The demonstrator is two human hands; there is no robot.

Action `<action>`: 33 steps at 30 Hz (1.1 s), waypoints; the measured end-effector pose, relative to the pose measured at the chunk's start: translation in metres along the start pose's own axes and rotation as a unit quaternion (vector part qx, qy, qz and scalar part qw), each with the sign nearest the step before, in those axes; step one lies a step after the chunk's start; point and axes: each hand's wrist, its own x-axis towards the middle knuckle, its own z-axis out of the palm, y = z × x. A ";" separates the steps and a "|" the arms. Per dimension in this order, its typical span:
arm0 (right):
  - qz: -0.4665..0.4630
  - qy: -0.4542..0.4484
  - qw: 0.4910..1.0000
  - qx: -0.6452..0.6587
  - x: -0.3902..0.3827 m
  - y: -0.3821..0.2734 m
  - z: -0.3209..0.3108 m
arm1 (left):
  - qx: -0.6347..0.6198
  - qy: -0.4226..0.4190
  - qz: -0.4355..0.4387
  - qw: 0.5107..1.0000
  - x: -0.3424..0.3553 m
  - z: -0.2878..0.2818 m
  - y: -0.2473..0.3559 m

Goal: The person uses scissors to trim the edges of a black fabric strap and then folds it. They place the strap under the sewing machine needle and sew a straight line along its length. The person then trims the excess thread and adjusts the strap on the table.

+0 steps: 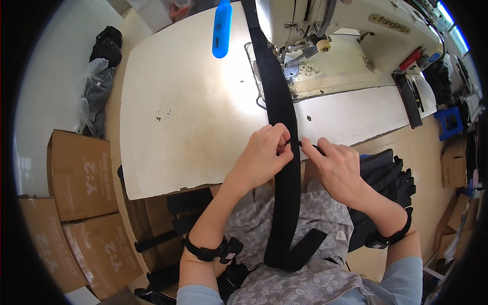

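Long black fabric strap (287, 198) lies over a grey leaf-patterned apron (323, 216); left hand (267, 155) presses fingertips together at the strap, contents unclear; right hand (335, 165) pinches a thin black piece (319, 150); uneven pulling could skew the strap beside the cream metal sewing machine (396, 39)

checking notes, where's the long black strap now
In the head view, the black strap runs down the centre, from beside the sewing machine past the left hand onto the grey patterned cloth.

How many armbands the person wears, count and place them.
2: a black armband around the left forearm, another black armband around the right forearm. Any under the sleeves would be hidden.
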 end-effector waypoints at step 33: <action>0.056 -0.045 0.877 0.474 0.033 0.017 0.008 | 0.046 -0.049 0.107 0.992 -0.002 -0.016 0.006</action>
